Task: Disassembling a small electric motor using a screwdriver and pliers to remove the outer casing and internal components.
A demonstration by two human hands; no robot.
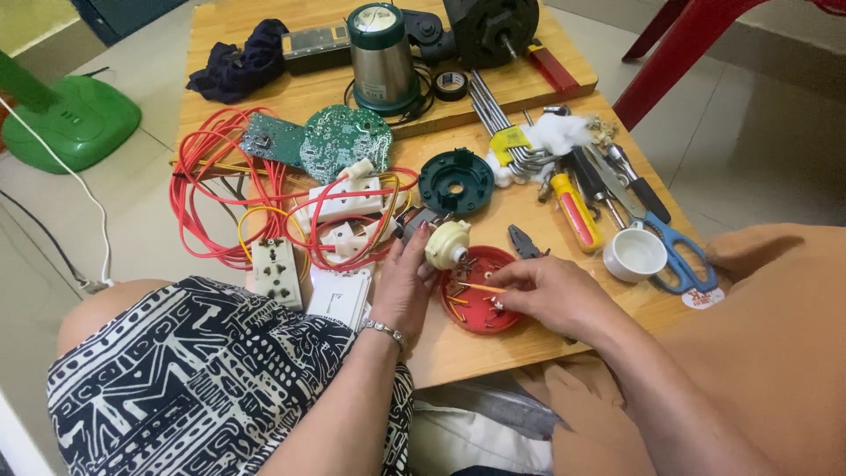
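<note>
L hand (401,286) is sitting at the near edge of the desk (458,353), its fingers (421,236) curling up and gripping a cream round switch part (448,244), holding it just above the far-left rim of a red round cover (480,310). R hand (551,295) is reaching in from the right over that cover, fingers (504,280) pinching a thin orange wire (480,287) that's pointing left twd the cream part. Short yellow wire bits are lying inside the red cover. Just far of the hands, a dark green round housing (456,181) is lying flat, w/ small pliers (523,242) to its near right. On the left, red cable (198,189) is looping around white socket blocks (345,204), and a green circuit board (345,141) is sitting far of them. On the right, a white cup (634,256) is touching blue-handled scissors (679,251), w/ a yellow-red screwdriver (575,211) just left of the cup and a hex key set (507,132) farther back. At the far side, a steel jug w/ green lid (382,57) is standing upright, black tape roll (451,85) beside it. A green fan base (75,123) is resting on the floor, far left.
</note>
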